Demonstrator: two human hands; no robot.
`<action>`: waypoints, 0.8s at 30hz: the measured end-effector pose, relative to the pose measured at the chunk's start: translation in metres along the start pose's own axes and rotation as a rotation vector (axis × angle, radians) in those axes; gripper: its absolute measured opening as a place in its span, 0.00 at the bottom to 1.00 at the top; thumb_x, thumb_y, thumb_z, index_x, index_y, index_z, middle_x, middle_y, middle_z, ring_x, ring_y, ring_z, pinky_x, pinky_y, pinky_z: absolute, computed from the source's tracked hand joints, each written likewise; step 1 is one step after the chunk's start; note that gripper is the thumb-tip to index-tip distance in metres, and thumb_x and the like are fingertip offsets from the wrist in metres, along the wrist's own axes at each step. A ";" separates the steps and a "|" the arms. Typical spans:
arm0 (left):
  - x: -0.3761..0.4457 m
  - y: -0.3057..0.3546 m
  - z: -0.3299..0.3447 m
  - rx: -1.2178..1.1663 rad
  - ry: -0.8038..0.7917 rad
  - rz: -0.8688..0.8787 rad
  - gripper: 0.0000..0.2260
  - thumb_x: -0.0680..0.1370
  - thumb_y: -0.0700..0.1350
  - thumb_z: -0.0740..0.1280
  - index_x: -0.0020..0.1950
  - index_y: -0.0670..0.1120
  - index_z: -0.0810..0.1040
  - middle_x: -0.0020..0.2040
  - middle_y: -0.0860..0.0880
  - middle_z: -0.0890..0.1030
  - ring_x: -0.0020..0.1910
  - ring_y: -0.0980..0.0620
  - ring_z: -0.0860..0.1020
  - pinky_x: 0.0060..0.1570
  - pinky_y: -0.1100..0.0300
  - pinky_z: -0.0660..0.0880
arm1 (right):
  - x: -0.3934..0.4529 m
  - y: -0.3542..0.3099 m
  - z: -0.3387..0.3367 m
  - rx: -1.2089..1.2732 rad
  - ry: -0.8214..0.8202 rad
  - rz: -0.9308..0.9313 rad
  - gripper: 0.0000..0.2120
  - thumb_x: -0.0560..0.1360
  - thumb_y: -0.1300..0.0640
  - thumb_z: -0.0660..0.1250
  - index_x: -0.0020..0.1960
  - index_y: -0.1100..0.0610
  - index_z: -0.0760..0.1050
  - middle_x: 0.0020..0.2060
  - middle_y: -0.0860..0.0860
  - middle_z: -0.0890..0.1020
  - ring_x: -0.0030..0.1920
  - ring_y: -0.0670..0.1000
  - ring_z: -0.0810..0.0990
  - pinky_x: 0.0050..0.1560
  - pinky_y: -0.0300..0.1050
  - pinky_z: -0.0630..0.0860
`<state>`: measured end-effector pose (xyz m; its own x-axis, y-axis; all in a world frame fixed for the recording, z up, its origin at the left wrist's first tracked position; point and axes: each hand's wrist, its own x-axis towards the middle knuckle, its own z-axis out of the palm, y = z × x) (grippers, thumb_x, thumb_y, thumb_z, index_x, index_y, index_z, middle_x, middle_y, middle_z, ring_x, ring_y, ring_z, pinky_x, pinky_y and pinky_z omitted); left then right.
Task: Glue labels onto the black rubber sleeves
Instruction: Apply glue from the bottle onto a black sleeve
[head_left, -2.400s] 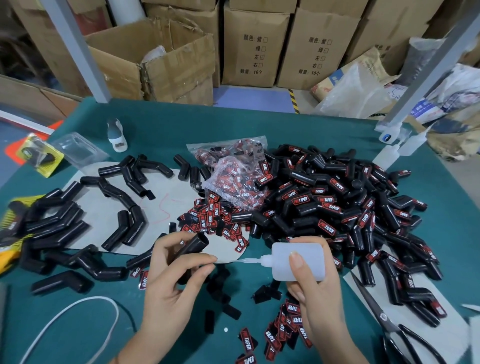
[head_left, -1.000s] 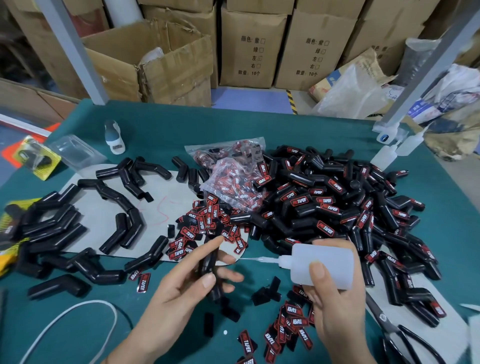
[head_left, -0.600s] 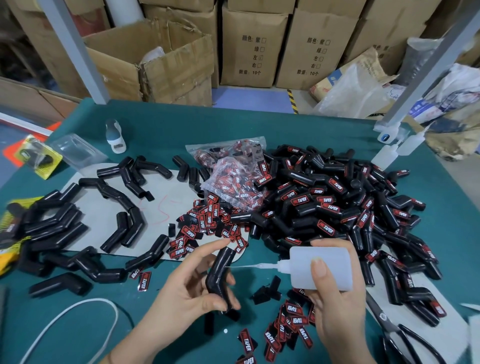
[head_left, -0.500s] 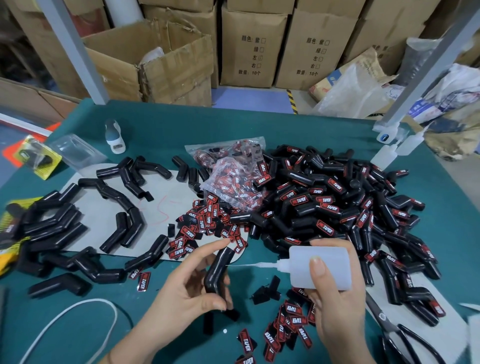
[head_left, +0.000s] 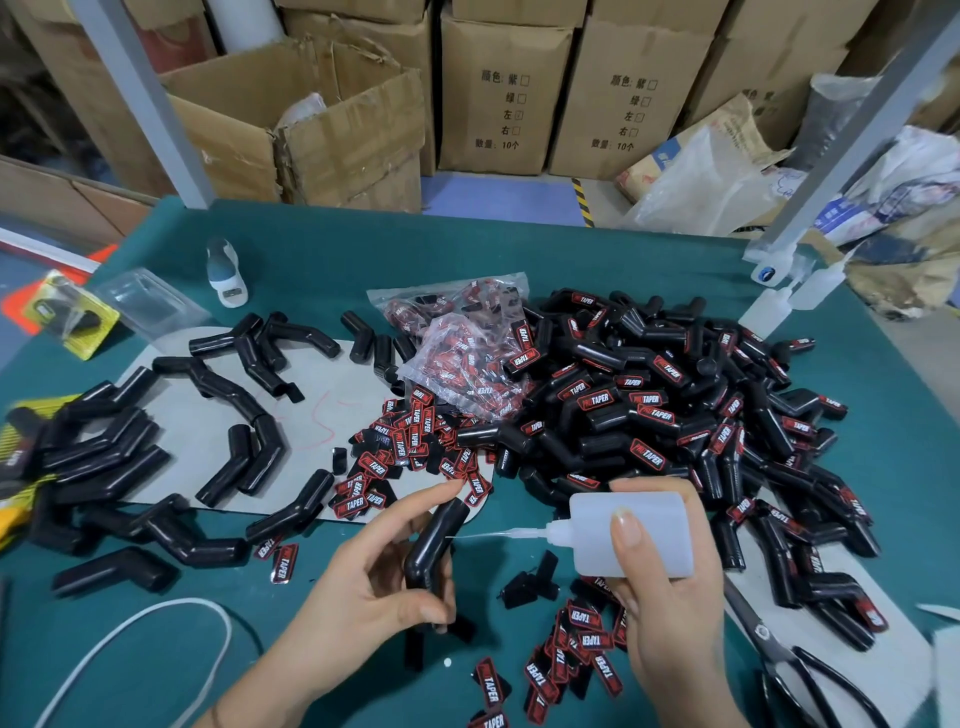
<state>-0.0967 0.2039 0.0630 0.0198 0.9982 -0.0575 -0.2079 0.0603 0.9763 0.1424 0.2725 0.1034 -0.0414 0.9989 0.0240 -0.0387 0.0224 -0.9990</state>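
Note:
My left hand holds a bent black rubber sleeve upright between thumb and fingers, above the green table. My right hand grips a white glue bottle lying sideways, its thin nozzle tip touching the sleeve's side. A large heap of labelled sleeves fills the right half of the table. Plain sleeves lie at the left. Loose red-and-black labels are scattered in the middle, with more labels near my right wrist.
Clear bags of labels lie at the centre back. A grey board lies under the plain sleeves. Scissors lie at the lower right, a white cord at the lower left. Spare bottles and cardboard boxes stand behind.
My left hand laid one sleeve down, picked up another and turned it upright. My right hand brought the bottle's nozzle leftward onto this sleeve.

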 end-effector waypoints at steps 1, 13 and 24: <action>0.000 0.000 0.000 0.002 0.000 -0.002 0.40 0.68 0.56 0.84 0.78 0.55 0.73 0.43 0.41 0.81 0.37 0.42 0.80 0.44 0.55 0.80 | 0.000 0.000 0.000 0.006 0.000 -0.005 0.28 0.69 0.30 0.75 0.57 0.49 0.78 0.44 0.51 0.83 0.39 0.50 0.82 0.34 0.38 0.77; -0.002 0.007 0.003 0.016 -0.035 -0.005 0.38 0.69 0.54 0.84 0.77 0.59 0.74 0.38 0.42 0.81 0.37 0.47 0.79 0.46 0.58 0.78 | -0.001 0.000 0.000 -0.028 0.012 0.023 0.28 0.69 0.28 0.74 0.58 0.47 0.79 0.46 0.53 0.84 0.45 0.57 0.86 0.42 0.52 0.83; -0.002 0.009 0.004 -0.009 -0.032 -0.018 0.39 0.67 0.53 0.85 0.76 0.60 0.75 0.40 0.42 0.81 0.37 0.46 0.79 0.44 0.57 0.79 | -0.001 -0.004 0.001 -0.015 0.001 0.025 0.29 0.67 0.27 0.74 0.56 0.47 0.79 0.43 0.51 0.84 0.41 0.51 0.83 0.37 0.41 0.79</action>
<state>-0.0947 0.2026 0.0723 0.0548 0.9962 -0.0679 -0.2155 0.0782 0.9734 0.1419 0.2717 0.1070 -0.0407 0.9992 -0.0008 -0.0225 -0.0017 -0.9997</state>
